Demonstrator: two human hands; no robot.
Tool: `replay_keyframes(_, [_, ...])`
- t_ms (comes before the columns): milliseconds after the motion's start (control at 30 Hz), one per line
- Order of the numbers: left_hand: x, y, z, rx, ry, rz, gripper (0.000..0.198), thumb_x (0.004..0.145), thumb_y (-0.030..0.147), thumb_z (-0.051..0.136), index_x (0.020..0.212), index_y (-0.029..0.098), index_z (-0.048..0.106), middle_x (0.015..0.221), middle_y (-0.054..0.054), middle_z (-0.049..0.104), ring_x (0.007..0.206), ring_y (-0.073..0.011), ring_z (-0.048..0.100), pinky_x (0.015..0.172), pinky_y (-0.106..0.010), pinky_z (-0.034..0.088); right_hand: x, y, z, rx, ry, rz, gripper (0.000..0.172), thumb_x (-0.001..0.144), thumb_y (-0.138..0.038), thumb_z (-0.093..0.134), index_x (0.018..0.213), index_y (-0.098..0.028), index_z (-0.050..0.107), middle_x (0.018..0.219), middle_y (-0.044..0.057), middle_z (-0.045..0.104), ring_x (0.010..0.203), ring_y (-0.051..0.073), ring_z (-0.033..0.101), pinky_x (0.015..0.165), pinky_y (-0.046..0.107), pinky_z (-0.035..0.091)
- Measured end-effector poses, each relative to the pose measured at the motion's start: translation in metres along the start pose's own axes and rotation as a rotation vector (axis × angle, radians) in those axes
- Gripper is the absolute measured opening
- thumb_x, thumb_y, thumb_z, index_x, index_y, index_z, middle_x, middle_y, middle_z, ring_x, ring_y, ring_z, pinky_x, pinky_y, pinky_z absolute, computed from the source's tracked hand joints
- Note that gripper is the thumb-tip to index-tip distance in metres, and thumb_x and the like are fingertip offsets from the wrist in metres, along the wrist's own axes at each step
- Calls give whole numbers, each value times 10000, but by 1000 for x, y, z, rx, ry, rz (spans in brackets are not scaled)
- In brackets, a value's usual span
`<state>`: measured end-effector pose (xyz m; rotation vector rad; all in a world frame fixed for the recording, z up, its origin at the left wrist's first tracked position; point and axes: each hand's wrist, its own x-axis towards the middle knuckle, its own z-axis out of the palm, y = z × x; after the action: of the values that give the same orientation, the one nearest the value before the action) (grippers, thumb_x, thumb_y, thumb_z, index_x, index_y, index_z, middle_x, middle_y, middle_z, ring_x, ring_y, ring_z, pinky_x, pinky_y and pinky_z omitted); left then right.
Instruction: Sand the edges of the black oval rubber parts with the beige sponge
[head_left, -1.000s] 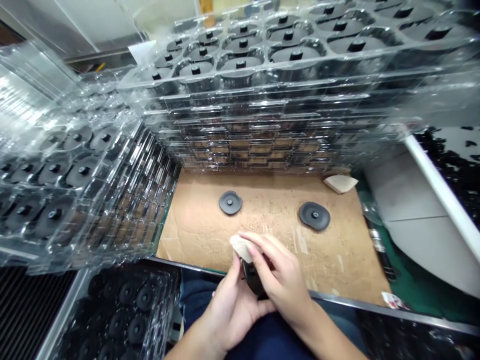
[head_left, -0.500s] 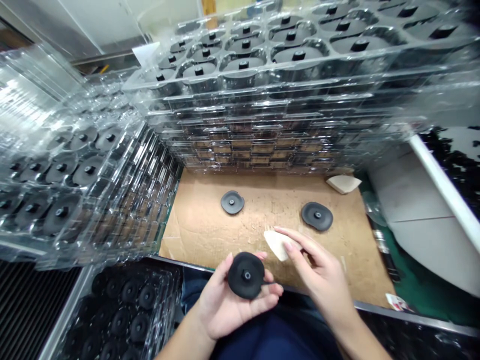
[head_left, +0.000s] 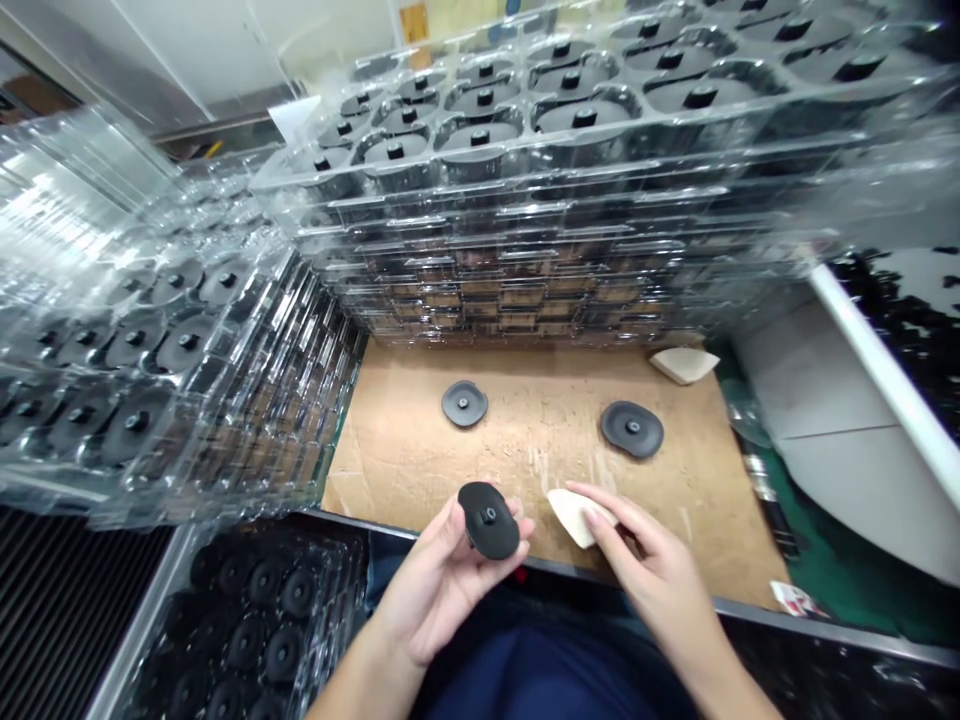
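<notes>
Held black disc, underside hidden

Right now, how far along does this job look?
Looks done: a black disc and another lying on the cardboard sheet. In hand: a third disc in the left hand, a beige wedge in the right hand. Left: stacked clear plastic trays holding many more discs.

I log one head-worn camera, looking forward and down from close above the left hand and right hand.
</notes>
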<state>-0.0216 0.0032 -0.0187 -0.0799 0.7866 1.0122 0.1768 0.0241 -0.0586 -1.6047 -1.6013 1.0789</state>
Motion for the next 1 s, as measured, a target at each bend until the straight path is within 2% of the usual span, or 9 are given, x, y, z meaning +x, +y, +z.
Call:
replay_keyframes(133, [1, -2, 1, 60, 69, 90, 387, 743, 266, 632, 1087, 123, 529, 1155, -162, 577, 1020, -297, 587, 981, -463, 343, 2, -2, 2, 5, -16, -11, 265, 839, -371, 494, 961, -215, 669, 1001, 60, 680, 908, 226, 634, 722, 323, 535])
replay_keyframes(267, [3, -5, 2, 114, 60, 109, 434, 692, 240, 685, 1091, 136, 550, 1162, -143, 580, 1029, -265, 576, 954, -413, 378, 6, -31, 3, 17, 0, -47, 243, 851, -343, 485, 974, -216, 652, 1024, 57, 669, 926, 212, 621, 709, 299, 527])
replay_keyframes(400, [3, -8, 7, 183, -11, 119, 422, 684, 193, 690, 1090, 158, 582, 1079, -105, 634, 979, -192, 582, 842, -273, 444, 4, -79, 7, -8, 19, -408, 257, 856, -184, 461, 1082, -191, 583, 962, 56, 667, 844, 187, 607, 728, 317, 492])
replay_keyframes(467, [0, -9, 11, 200, 31, 112, 428, 660, 176, 708, 1074, 191, 601, 1055, -83, 651, 960, -176, 586, 797, -234, 455, 3, -95, 7, -15, -71, -542, 279, 839, -119, 435, 1077, -167, 572, 897, 51, 670, 775, 174, 602, 707, 314, 485])
replay_keyframes(567, [-3, -9, 18, 178, 114, 110, 475, 543, 195, 786, 997, 216, 648, 1013, -51, 667, 891, -165, 606, 737, -211, 473, 7, -105, 5, -32, -288, -497, 255, 825, -97, 427, 986, -189, 602, 822, 20, 660, 705, 147, 593, 655, 274, 483])
replay_keyframes(633, [-5, -10, 22, 177, 124, 110, 403, 529, 212, 794, 915, 198, 679, 871, -32, 687, 800, -145, 620, 720, -212, 482, 10, -106, 5, -88, -225, -485, 243, 834, -108, 421, 969, -176, 612, 808, 36, 655, 691, 162, 584, 648, 297, 474])
replay_keyframes(733, [-6, -7, 25, 189, 108, 102, 338, 543, 221, 787, 867, 196, 696, 767, -15, 689, 784, -140, 628, 764, -219, 479, 7, -103, 8, -79, -44, -594, 265, 836, -107, 416, 1039, -118, 586, 827, 88, 657, 703, 189, 582, 657, 336, 466])
replay_keyframes(867, [-8, 0, 26, 166, 103, 120, 569, 368, 249, 849, 914, 231, 691, 954, -34, 699, 877, -180, 626, 781, -221, 479, -1, -102, 7, 21, -184, -595, 270, 806, -59, 431, 1003, -176, 574, 814, 31, 668, 683, 143, 589, 645, 273, 465])
replay_keyframes(1000, [-9, -2, 29, 211, 116, 71, 480, 442, 204, 829, 904, 209, 697, 810, -18, 701, 794, -150, 624, 755, -216, 478, 3, -108, 6, -58, -68, -578, 250, 818, -91, 424, 1008, -141, 578, 822, 60, 659, 689, 175, 585, 643, 325, 452])
